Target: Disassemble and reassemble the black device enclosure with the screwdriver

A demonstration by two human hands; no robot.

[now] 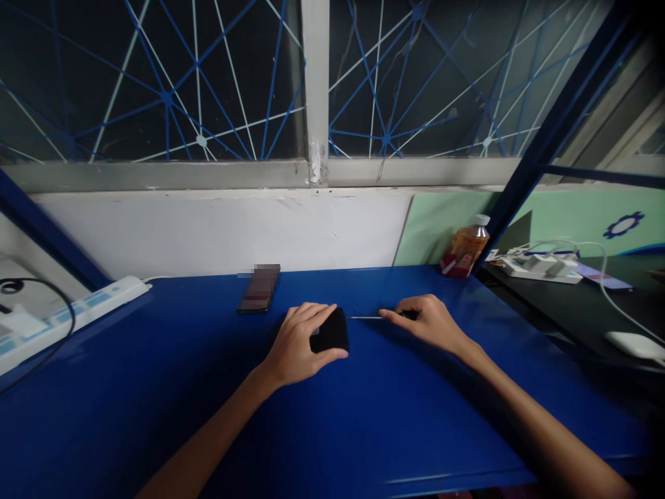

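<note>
Black box (331,334), left hand (297,343) clasping, right hand (430,324) pinching screwdriver (410,314), blue table (364,430) below windows (233,76)

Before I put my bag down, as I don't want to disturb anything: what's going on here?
At a blue table, a person's left hand grips a black object. The right hand holds a thin-shafted tool, its tip pointing at that object's right end; whether they touch is too fine to tell. A dark flat slab lies farther back on the left, and a bottle is at the back right.
</note>
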